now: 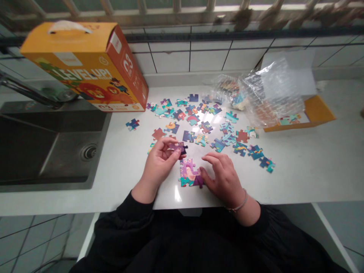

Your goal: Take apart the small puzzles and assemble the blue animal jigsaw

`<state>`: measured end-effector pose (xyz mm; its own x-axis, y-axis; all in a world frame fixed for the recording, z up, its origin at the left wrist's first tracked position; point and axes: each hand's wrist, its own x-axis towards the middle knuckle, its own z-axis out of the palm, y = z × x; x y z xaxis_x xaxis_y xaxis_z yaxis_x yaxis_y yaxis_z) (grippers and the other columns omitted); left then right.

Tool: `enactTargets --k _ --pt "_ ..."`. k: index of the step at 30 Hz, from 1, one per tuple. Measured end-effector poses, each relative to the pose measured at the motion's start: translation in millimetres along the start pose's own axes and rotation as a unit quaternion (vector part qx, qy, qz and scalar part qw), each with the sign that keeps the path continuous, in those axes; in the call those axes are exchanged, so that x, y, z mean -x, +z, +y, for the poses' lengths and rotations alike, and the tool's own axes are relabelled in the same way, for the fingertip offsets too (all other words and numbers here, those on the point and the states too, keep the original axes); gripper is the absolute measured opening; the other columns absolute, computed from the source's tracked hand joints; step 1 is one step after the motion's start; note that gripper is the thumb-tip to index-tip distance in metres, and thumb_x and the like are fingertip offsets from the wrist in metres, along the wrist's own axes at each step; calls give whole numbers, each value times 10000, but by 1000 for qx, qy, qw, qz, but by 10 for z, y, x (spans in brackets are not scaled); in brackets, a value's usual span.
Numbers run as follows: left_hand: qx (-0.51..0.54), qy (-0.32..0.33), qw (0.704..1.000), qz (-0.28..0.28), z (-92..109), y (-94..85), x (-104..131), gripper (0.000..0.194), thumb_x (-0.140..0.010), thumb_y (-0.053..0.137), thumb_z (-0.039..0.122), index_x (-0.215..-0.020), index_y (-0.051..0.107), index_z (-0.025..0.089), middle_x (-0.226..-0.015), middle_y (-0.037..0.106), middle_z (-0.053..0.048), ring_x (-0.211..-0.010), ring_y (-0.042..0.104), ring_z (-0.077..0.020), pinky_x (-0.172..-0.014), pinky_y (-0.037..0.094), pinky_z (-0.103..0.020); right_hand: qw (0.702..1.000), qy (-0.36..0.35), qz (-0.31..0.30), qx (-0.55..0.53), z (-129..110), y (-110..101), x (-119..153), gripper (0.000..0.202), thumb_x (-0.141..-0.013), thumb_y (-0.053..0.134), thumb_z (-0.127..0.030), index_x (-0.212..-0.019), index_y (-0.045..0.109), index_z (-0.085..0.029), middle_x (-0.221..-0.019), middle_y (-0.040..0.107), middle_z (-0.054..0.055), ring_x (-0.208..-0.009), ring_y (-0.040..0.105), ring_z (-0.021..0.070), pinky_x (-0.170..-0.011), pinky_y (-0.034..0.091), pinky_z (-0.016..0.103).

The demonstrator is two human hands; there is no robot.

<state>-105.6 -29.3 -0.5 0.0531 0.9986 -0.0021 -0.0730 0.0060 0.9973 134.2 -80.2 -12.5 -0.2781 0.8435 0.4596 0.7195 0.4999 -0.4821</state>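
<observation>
Purple and pink, the joined pieces [188, 175] lie flat near the front edge of the glossy white surface [301, 167]. At their 12 o'clock, the left hand's [159, 157] grip pinches a dark purple piece [182, 148] with knobbed edges. The right hand [223, 176] curves in at 3 o'clock, thumb by the joined pieces, its grip spread. Loose pieces [206, 127], printed and glossy, crowd from 10 to 2 o'clock. Beyond them, crinkled clear plastic [273, 94] and an open yellow box [320, 112] block 2 o'clock; an orange carton [93, 72] stands at 10. The metal sink [68, 151] dips at 9; smooth surface stretches toward 3 o'clock.
</observation>
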Motion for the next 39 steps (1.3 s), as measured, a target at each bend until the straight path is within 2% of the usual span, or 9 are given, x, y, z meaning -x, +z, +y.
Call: enactTargets --k 3,7,13,18,23,26,29,33,39 --pt "-19 -26 998 -51 -32 184 45 361 -922 894 443 -968 609 228 -876 686 15 -770 706 -139 -723 629 -280 1000 -3 22 -14 -3 -4 -1 445 -1041 763 -270 -1443 574 -247 -1305 726 162 -1183 713 344 -1013 599 534" --pt "-44 -60 995 -63 -90 201 77 401 -932 888 473 -860 577 231 -756 654 32 -666 662 -139 -618 539 -272 999 -6 37 -30 3 -8 -4 566 -1023 815 -337 -1513 541 -265 -1355 708 181 -1254 716 360 -1029 618 545" --pt "-77 -101 986 -107 8 213 132 379 -965 829 487 -863 553 249 -729 705 24 -599 719 -173 -546 537 -283 999 0 22 -24 19 -5 9 425 -1067 760 -311 -1465 617 -270 -1344 751 161 -1248 739 336 -1036 615 520" --pt "-124 -74 981 -127 76 200 131 346 -978 803 449 -849 556 244 -736 706 20 -642 771 -189 -554 549 -275 1000 -7 -4 -20 22 -17 -10 309 -1096 697 -244 -1404 678 -271 -1278 795 128 -1171 762 302 -1006 608 492" --pt "-117 -83 975 -167 69 164 138 300 -1015 771 425 -907 553 249 -791 745 3 -714 810 -215 -632 618 -312 999 -12 8 -39 30 -10 -1 361 -1076 734 -236 -1431 668 -261 -1459 729 171 -1308 728 317 -1089 610 514" --pt "-88 -84 973 -194 67 147 143 261 -1043 739 430 -970 560 254 -830 758 0 -743 819 -218 -666 639 -326 999 -29 -4 -45 31 -7 7 381 -1082 721 -221 -1452 664 -291 -1458 745 141 -1285 747 297 -1087 614 498" --pt "-165 -10 971 -170 58 85 106 195 -1048 727 408 -1026 618 248 -881 745 -2 -719 765 -178 -661 601 -306 999 -20 -1 -33 29 -6 1 368 -1078 733 -245 -1440 677 -282 -1411 766 137 -1251 754 298 -1066 612 493" --pt "-348 134 922 -107 44 -32 23 141 -1041 714 329 -953 665 230 -865 701 -10 -744 661 -171 -700 542 -318 1000 3 -12 -13 42 1 -6 315 -1074 735 -276 -1389 719 -276 -1376 775 136 -1217 744 308 -1044 598 509" --pt "-401 197 878 -171 35 -51 -25 116 -1032 706 221 -921 672 222 -871 706 -26 -832 642 -211 -806 510 -369 998 0 -58 27 63 -12 3 231 -1045 767 -276 -1276 776 -268 -1319 799 115 -1166 712 314 -1026 557 507"
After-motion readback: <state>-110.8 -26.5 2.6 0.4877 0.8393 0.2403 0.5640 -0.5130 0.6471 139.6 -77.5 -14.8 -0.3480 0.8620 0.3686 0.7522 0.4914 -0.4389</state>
